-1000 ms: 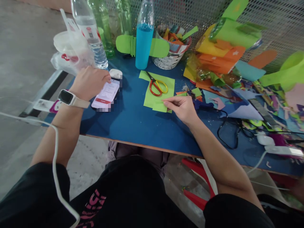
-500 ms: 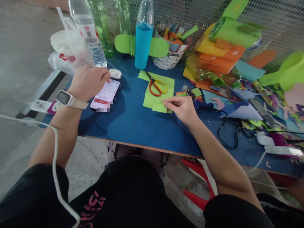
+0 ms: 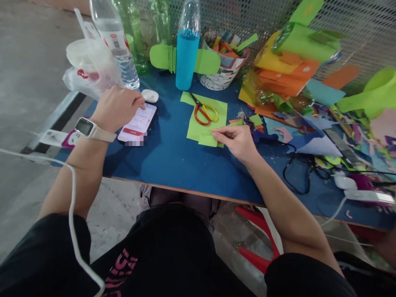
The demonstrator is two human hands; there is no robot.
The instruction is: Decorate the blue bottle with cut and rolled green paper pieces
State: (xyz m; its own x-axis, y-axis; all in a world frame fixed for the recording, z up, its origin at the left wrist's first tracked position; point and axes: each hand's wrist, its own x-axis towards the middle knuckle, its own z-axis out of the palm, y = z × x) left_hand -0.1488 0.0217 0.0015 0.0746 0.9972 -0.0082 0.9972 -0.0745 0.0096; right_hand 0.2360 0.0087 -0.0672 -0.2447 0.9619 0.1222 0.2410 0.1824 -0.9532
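My left hand (image 3: 119,103), with a watch at its wrist, hovers over the upper left part of a lit phone (image 3: 133,126). Its fingers are loosely bent and hold nothing, one fingertip at the screen's top edge. My right hand (image 3: 239,142) pinches a small light green paper piece (image 3: 208,139) between thumb and fingertips, just above the table. Behind that piece lies a larger green paper sheet (image 3: 194,126). Scissors (image 3: 204,113) with one red and one yellow handle loop rest on the sheet, blades pointing away from me.
A white earbud case (image 3: 150,95) sits behind the phone. Farther back stand a bottle of blue liquid (image 3: 186,57), a clear water bottle (image 3: 126,64) and a basket of paper scraps (image 3: 219,74). Coloured scraps (image 3: 297,128) and a black cable (image 3: 286,175) spread over the right side.
My left hand has shifted very slightly at the phone. The right hand and its paper piece look unmoved.
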